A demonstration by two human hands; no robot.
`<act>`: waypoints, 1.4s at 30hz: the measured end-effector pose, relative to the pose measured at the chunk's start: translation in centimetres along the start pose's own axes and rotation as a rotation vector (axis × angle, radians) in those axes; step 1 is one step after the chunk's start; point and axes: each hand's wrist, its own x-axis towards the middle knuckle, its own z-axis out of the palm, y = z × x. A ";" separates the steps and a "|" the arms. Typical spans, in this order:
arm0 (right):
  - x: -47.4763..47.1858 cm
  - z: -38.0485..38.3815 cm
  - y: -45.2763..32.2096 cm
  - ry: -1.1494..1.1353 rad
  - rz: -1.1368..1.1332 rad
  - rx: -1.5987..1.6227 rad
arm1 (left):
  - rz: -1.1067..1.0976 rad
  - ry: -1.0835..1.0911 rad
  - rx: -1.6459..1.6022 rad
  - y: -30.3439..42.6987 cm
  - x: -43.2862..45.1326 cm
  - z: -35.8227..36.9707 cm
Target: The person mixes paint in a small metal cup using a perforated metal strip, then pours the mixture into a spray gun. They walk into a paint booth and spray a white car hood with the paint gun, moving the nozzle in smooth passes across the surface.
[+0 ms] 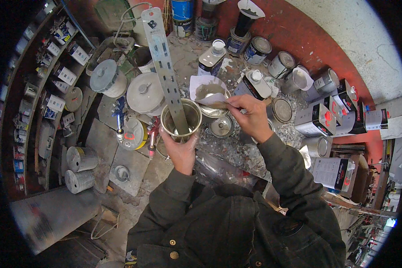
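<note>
My left hand [181, 150] holds a metal mixing cup [197, 124] from below and around its side. A long slotted metal mixing ruler [164, 60] leans out of this cup, its lower end inside. Just to the right, a paper paint strainer [214, 87] sits over another round container [216, 112]. My right hand [249, 112] pinches the strainer's right edge between thumb and fingers. Beneath the strainer stands a lidded tin [221, 126], close to the cup. What the cup contains is mostly hidden.
Left of the cup are a lidded tub [145, 93], a blue spray gun [119, 120] and a red spray gun [153, 134]. Metal solvent cans [254, 85] and paint tins [282, 110] stand behind and right. A rack [50, 73] of tins lines the far left.
</note>
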 end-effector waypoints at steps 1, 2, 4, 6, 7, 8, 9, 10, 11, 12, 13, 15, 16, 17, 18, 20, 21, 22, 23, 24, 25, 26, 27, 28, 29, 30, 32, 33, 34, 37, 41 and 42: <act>0.0 0.0 0.0 0.004 -0.002 -0.003 | -0.006 0.009 0.031 0.0 0.0 0.0; 0.0 0.0 0.0 0.008 0.002 -0.002 | -0.008 0.010 0.030 0.0 0.0 0.0; 0.0 0.0 0.1 0.011 0.005 -0.006 | -0.023 0.007 -0.003 0.0 0.0 0.1; -0.1 0.0 0.1 0.008 0.009 -0.014 | -0.043 -0.008 -0.098 0.0 -0.1 0.1; -0.1 0.0 0.2 0.008 0.007 -0.017 | -0.046 0.000 -0.065 0.0 0.0 0.1; -0.1 0.1 0.2 0.008 0.011 -0.017 | -0.045 -0.001 -0.062 -0.1 0.0 0.1; -0.1 0.1 0.2 0.012 0.022 -0.016 | -0.051 -0.008 -0.081 -0.1 0.0 0.1; -0.2 0.1 0.1 0.026 0.051 0.018 | -0.035 0.000 -0.043 -0.1 0.0 0.1; -0.2 0.2 0.1 0.043 0.086 0.052 | -0.025 0.002 -0.026 -0.1 0.0 0.1; -0.2 0.2 0.0 0.050 0.117 0.085 | -0.007 -0.004 -0.048 -0.2 -0.1 0.1; -0.2 0.1 -0.1 0.080 0.188 0.143 | -0.017 0.008 -0.009 -0.2 -0.1 0.2; -0.1 -0.2 -0.4 0.123 0.349 0.244 | -0.022 0.006 -0.041 -0.4 -0.1 0.3; 0.0 -0.5 -0.6 0.141 0.351 0.322 | -0.025 0.014 -0.004 -0.4 0.0 0.3; 0.1 -0.8 -0.9 0.162 0.383 0.386 | -0.031 0.014 0.000 -0.5 0.0 0.4; 0.2 -1.2 -1.3 0.183 0.402 0.457 | -0.025 0.007 -0.019 -0.7 0.0 0.4; 0.8 -2.2 -2.2 0.215 0.400 0.459 | -0.027 0.012 0.019 -0.9 0.2 0.6; 1.1 -2.6 -2.8 0.231 0.392 0.463 | -0.046 0.008 -0.005 -0.9 0.3 0.8; 1.6 -3.1 -3.3 0.242 0.424 0.422 | -0.011 0.013 0.054 -1.0 0.4 1.0; 2.0 -3.5 -4.0 0.252 0.350 0.460 | 0.000 0.016 0.081 -1.1 0.5 1.2; 2.2 -4.0 -4.9 0.265 0.326 0.479 | 0.000 0.016 0.089 -1.1 0.6 1.4; 2.5 -4.5 -5.7 0.278 0.303 0.501 | 0.022 0.020 0.134 -1.0 0.7 1.6; 2.8 -4.8 -6.5 0.278 0.300 0.496 | 0.032 0.020 0.160 -1.0 0.7 1.8; 3.0 -5.1 -7.3 0.268 0.263 0.466 | 0.028 0.018 0.167 -0.9 0.8 1.9; 3.2 -5.3 -8.0 0.259 0.225 0.436 | 0.013 0.020 0.098 -0.8 0.8 2.1; 3.4 -5.4 -8.6 0.248 0.191 0.411 | 0.029 0.026 0.094 -0.7 0.9 2.2; 3.6 -5.5 -9.1 0.243 0.164 0.389 | 0.030 0.023 0.071 -0.6 0.9 2.3; 3.9 -5.6 -9.7 0.227 0.117 0.354 | 0.027 0.022 0.047 -0.5 1.0 2.3; 4.0 -5.6 -9.9 0.223 0.114 0.359 | 0.025 0.023 0.046 -0.5 1.0 2.3; 4.1 -5.6 -10.0 0.218 0.112 0.364 | 0.007 0.018 0.022 -0.5 1.0 2.2; 4.2 -5.6 -9.9 0.219 0.091 0.362 | 0.000 0.017 0.064 -0.5 1.0 2.2; 4.0 -5.7 -9.9 0.218 0.095 0.360 | 0.024 0.013 0.058 -0.6 0.9 2.2; 4.1 -5.7 -10.0 0.218 0.092 0.359 | 0.030 0.012 0.069 -0.6 0.9 2.2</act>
